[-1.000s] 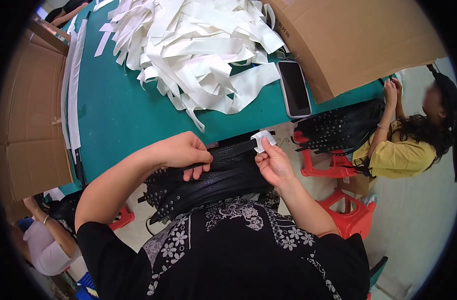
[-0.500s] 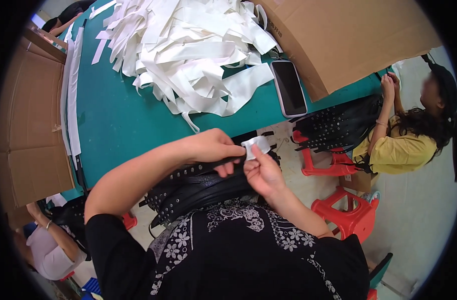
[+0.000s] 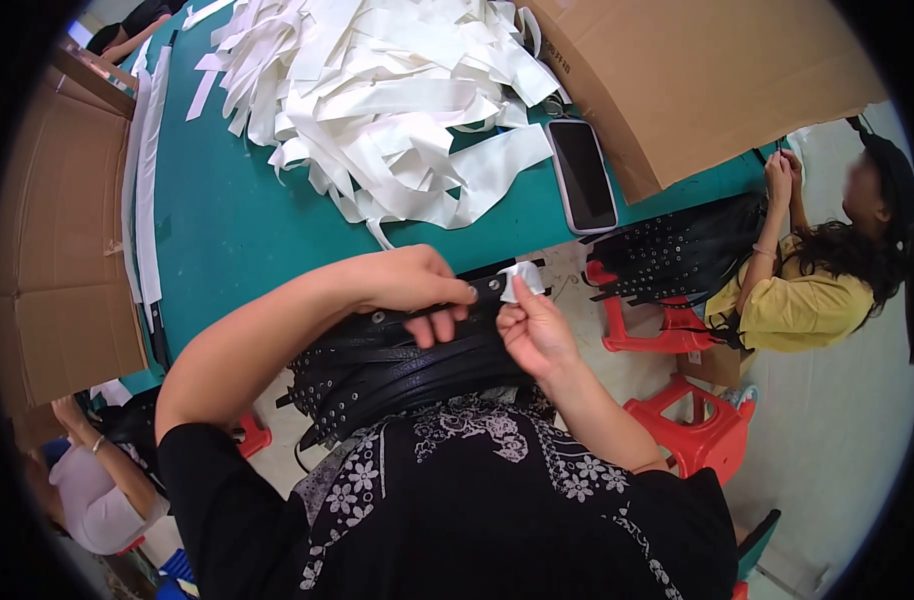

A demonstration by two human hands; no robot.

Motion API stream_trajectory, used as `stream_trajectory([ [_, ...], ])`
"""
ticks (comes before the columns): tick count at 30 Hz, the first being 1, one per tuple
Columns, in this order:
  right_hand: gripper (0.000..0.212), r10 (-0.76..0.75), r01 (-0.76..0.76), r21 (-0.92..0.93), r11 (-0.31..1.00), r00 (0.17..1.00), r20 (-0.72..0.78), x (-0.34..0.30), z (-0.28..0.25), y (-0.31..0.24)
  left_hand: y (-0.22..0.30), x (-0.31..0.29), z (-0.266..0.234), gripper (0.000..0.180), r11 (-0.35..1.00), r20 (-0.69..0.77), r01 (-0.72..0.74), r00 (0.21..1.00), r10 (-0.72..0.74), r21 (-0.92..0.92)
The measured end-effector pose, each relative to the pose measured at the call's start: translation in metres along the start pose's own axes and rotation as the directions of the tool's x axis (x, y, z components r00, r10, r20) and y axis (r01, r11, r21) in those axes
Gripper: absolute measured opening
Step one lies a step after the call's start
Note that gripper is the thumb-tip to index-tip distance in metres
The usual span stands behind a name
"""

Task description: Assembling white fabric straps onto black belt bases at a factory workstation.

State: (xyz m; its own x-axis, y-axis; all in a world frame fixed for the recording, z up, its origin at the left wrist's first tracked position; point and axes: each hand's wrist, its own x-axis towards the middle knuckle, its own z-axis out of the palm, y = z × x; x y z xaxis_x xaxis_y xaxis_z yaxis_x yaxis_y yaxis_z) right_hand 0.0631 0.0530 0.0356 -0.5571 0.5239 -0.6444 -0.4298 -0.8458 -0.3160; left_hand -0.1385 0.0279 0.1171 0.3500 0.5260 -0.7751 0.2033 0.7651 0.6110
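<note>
A bundle of black studded belts point(image 3: 397, 370) lies across my lap at the near edge of the green table point(image 3: 237, 230). My left hand point(image 3: 412, 290) grips the top belt near its end, fingers curled over it. My right hand point(image 3: 537, 330) pinches a small white paper tab point(image 3: 525, 278) at that belt's tip, just right of my left hand's fingers.
A heap of white paper strips point(image 3: 377, 100) covers the far table. A dark phone point(image 3: 582, 175) lies beside a cardboard box point(image 3: 697, 80). More cardboard point(image 3: 57, 230) stands at left. A seated person in yellow point(image 3: 807, 290) handles other black belts point(image 3: 677, 250) by red stools point(image 3: 697, 430). Another person point(image 3: 97, 480) sits at lower left.
My left hand has slid right along the belts until it meets my right hand. The white tab stays pinched in my right hand at the belt's end.
</note>
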Motion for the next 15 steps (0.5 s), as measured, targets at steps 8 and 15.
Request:
stream_trajectory([
  [8,0.011,0.110,-0.107,-0.116,0.988,0.994,0.024,-0.009,0.019,0.024,-0.009,0.005,-0.003,0.023,0.997,0.058,-0.052,0.997,0.048,0.063],
  [15,0.016,-0.028,0.032,-0.114,0.993,0.999,0.041,-0.011,0.022,0.039,-0.004,0.015,0.009,0.046,0.999,0.000,0.034,0.999,-0.034,0.038],
])
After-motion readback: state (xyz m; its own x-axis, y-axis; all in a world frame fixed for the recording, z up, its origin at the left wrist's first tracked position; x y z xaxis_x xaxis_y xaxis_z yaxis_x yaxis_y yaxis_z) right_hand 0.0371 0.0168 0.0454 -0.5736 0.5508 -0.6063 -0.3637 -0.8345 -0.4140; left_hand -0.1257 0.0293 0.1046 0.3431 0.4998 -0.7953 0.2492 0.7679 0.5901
